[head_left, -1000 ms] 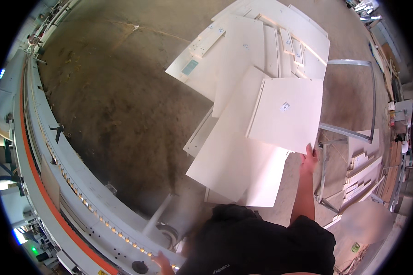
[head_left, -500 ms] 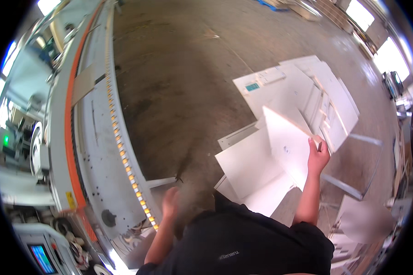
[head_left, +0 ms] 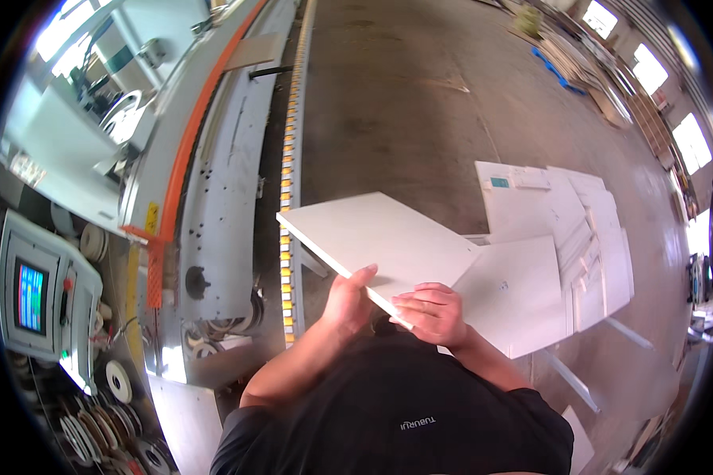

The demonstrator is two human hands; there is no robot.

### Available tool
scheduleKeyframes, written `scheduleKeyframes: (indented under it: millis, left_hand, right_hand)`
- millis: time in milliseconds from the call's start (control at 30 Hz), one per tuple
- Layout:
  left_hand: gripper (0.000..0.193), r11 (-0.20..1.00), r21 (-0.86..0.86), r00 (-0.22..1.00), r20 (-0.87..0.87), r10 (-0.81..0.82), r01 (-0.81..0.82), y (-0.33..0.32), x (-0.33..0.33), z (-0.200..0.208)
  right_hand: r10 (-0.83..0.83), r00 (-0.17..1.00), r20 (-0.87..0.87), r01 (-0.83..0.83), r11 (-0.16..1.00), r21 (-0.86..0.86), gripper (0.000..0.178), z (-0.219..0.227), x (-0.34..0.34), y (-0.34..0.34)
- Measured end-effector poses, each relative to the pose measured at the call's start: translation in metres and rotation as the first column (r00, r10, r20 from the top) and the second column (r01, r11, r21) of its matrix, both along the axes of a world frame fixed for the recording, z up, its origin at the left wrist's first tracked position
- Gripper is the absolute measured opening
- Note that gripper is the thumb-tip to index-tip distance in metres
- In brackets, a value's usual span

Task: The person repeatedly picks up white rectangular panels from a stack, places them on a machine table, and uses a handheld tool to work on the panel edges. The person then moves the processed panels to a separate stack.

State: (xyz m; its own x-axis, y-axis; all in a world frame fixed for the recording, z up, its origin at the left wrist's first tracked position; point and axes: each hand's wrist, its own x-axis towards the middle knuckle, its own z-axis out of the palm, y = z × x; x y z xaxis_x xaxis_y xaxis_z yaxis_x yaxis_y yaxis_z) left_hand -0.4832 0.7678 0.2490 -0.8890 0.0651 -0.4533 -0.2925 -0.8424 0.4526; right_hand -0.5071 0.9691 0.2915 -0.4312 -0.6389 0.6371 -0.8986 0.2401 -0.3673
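A flat white panel (head_left: 384,237) is held tilted in front of my body, its near edge toward me. My left hand (head_left: 348,302) is closed on that edge, thumb on top and the other fingers hidden underneath. Close by, my right hand (head_left: 431,313) is closed on the panel's near corner, with its fingers lying over the top face. Beyond the right hand, another white panel (head_left: 515,297) lies on a pile of white boards (head_left: 531,198).
To the left runs a long machine with an orange rail (head_left: 194,131) and a row of yellow-and-white rollers (head_left: 291,170). A control screen (head_left: 32,297) stands at lower left, above several rolls of edging (head_left: 95,431). Grey metal bars (head_left: 574,380) project below the board pile.
The panel has been lifted off the pile and swung left in front of me. My left hand, empty before, now grips it too. The view has turned left.
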Motion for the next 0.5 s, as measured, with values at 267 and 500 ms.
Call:
scheduleKeyframes:
  millis: [267,500]
  left_hand:
    - [0.052,0.921,-0.15,0.929,-0.148,0.339,-0.36,-0.122,0.117,-0.137]
    - [0.067,0.807,-0.084,0.812,-0.08,0.579,-0.584,-0.176,0.235,-0.168]
  right_hand:
    - [0.186,0.962,0.201,-0.23,0.947,0.225,0.04,-0.064,0.007,-0.053]
    - [0.094,0.943,0.32,-0.174,0.958,0.23,0.034,-0.118,0.004,-0.068]
